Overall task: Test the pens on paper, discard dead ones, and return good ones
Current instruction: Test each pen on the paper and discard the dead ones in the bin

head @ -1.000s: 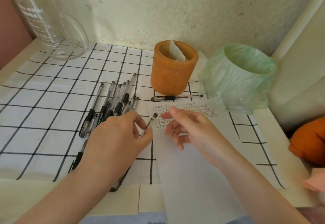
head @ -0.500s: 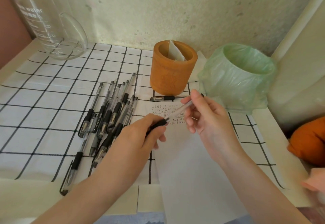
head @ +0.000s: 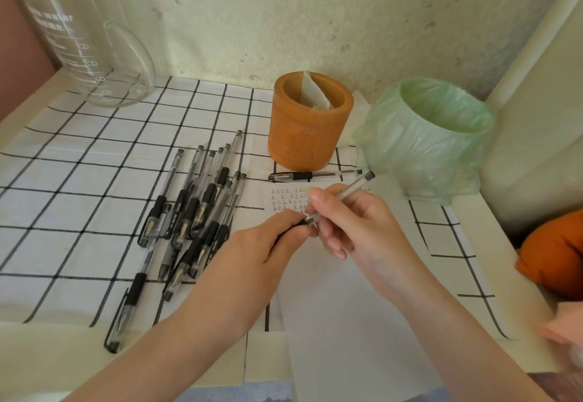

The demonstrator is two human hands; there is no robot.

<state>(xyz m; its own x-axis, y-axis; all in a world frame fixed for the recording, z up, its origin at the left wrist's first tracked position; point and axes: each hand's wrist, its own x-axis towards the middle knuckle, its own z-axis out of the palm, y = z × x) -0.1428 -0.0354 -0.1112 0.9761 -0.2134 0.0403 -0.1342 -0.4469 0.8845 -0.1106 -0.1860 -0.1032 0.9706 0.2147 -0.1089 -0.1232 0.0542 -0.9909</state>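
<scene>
Your right hand point(head: 356, 222) is curled round the clear barrel of the pen point(head: 350, 188) and your left hand point(head: 252, 253) pinches its dark end. Both hands are clamped on the one pen, which hangs just above the paper point(head: 347, 323), over the rows of test marks. This looks like the uncapping, though your fingers hide the cap. Pull straight along the barrel, not sideways, and brace the right wrist so the tip does not jab the sheet when the cap gives. Then write on the bare paper just below the grip, where a faint line will show. Left of the grip lies the pile of pens point(head: 195, 212), untested by my guess. Just beyond the grip a single pen point(head: 315, 176) lies in front of the orange holder point(head: 309, 127), and beyond to the right stands the green-lined bin point(head: 435, 136). All sit on a checked cloth point(head: 79, 196), with a glass jug point(head: 85, 45) far left against the speckled wall point(head: 315, 7)
</scene>
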